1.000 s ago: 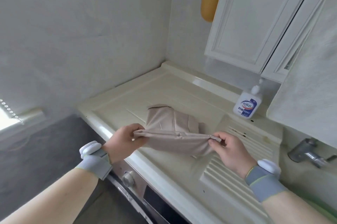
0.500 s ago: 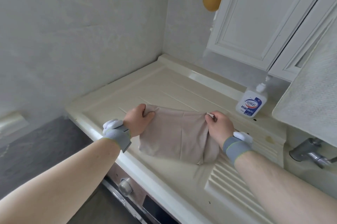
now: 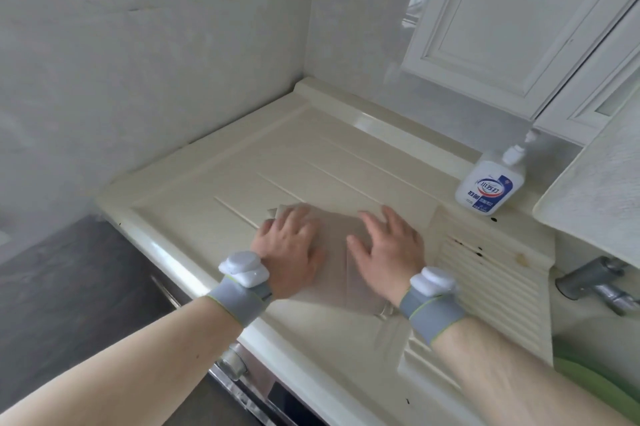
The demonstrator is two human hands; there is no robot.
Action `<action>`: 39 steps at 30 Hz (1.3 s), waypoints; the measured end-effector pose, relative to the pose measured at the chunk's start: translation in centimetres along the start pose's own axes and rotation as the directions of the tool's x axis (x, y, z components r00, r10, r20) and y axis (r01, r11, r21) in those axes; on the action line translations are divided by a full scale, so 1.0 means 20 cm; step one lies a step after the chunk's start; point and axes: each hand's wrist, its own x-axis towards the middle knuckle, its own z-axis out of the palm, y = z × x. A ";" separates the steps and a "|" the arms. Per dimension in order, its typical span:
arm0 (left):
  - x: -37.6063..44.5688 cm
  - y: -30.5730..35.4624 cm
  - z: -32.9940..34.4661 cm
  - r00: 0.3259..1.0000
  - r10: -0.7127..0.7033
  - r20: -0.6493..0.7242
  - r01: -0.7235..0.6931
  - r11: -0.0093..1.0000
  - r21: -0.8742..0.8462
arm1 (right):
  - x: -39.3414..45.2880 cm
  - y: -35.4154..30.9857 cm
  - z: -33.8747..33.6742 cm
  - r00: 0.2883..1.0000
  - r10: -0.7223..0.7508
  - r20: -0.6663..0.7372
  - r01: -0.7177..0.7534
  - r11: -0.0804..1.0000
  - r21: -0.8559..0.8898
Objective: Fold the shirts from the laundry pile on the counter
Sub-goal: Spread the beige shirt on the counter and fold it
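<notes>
1. A cream tabletop [image 3: 322, 162] with shallow grooves fills a corner of pale marbled walls; ribbed drainer [image 3: 491, 283] at right.
2. A folded beige shirt [image 3: 334, 252], smooth and roughly rectangular, lies flat near the front edge.
3. Left hand [image 3: 289, 245] and right hand [image 3: 388, 249] press on it, fingers spread, grasping nothing.
4. A white pump bottle [image 3: 490, 186] stands behind; its label is blurred.
</notes>
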 end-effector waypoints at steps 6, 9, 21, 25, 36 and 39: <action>-0.07 0.00 0.12 0.960 0.009 0.280 -0.043 0.992 0.116 | -0.07 0.00 0.15 0.932 0.001 0.362 0.056 0.988 -0.145; -0.08 0.00 0.15 0.951 -0.003 0.311 -0.042 0.989 0.141 | -0.10 0.01 0.21 0.941 0.016 0.339 0.041 0.986 -0.159; -0.07 -0.03 0.05 0.965 -0.155 0.213 0.129 0.983 0.132 | -0.04 0.08 -0.05 0.905 0.232 0.356 -0.289 0.951 0.114; -0.05 -0.16 -0.09 0.854 -0.498 0.154 0.483 0.867 0.124 | -0.04 0.28 -0.15 0.774 0.514 0.369 -0.612 0.758 0.225; 0.06 -0.13 -0.14 0.648 -0.523 0.555 0.729 0.637 -0.251 | -0.10 0.16 -0.11 0.596 0.540 0.594 -0.802 0.421 0.423; 0.07 -0.13 -0.14 0.652 -0.513 0.559 0.725 0.639 -0.259 | -0.08 0.15 -0.08 0.645 0.535 0.546 -0.764 0.428 0.483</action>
